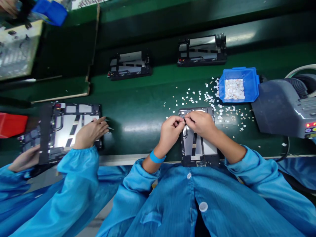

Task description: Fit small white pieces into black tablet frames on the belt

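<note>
Blue jacket closest, opened tablet-like device at its 12 o'clock. Left hand slants in from 7 o'clock, right hand from 4, fingertips pinched together over the device's far end; can't tell from here what they've got.

Counts, from where I stand. Opened tablets: four in plain view: far-belt tablet, eleven o'clock; second belt tablet, one o'clock; worker's tablet, four o'clock; co-worker's tablet, nine o'clock. Worker's hands: two, left hand and right hand. Co-worker's hands: two. Blue bins: two, right bin at two o'clock, left bin past ten. Red bin: one, nine o'clock. Grey benchtop machine: one, three o'clock. White scraps: too many to count.
</note>
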{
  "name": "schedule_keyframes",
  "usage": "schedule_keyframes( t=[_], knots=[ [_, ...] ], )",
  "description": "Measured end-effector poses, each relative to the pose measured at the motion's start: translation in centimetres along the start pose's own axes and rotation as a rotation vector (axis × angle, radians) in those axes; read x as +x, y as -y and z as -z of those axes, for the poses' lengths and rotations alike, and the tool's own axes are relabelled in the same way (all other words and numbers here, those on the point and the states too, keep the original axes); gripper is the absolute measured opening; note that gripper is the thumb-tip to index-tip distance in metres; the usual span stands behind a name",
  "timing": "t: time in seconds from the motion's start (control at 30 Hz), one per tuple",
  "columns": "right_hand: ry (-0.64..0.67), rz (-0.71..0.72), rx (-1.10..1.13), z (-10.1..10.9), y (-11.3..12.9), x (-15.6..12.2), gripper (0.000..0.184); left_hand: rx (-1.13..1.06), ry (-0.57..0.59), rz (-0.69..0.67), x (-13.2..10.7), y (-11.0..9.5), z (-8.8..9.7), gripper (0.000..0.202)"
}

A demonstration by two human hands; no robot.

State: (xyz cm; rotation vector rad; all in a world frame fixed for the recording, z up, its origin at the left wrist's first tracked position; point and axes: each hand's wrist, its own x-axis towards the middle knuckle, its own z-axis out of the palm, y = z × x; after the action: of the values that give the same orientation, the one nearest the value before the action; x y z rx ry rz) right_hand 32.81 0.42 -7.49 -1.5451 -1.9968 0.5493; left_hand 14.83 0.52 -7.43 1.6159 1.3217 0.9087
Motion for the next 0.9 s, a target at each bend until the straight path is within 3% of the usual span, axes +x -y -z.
schedule_keyframes(
  t=[0.3,0.5,0.63,0.9],
  knots=[
    [-0.068,0.046,0.068,-0.6,0.5,-0.7,0.024,-0.128,-0.115,0.065,0.4,0.6,-0.8,0.009],
    [-0.078,0.082,0.02,-0.8,0.6,-0.8,0.028,0.083,-0.17,-0.117,-0.1,0.0,-0.6,0.015],
    [-0.138,0.034,-0.065,-1.2,0.8,-0.8,0.024,0.161,-0.178,-0.256,-0.1,-0.1,-0.7,0.016],
    [-0.252,-0.019,-0.221,-1.7,1.7,-0.7,0.022,0.204,-0.196,-0.315,0.0,0.3,-1.0,0.017]
  ],
)
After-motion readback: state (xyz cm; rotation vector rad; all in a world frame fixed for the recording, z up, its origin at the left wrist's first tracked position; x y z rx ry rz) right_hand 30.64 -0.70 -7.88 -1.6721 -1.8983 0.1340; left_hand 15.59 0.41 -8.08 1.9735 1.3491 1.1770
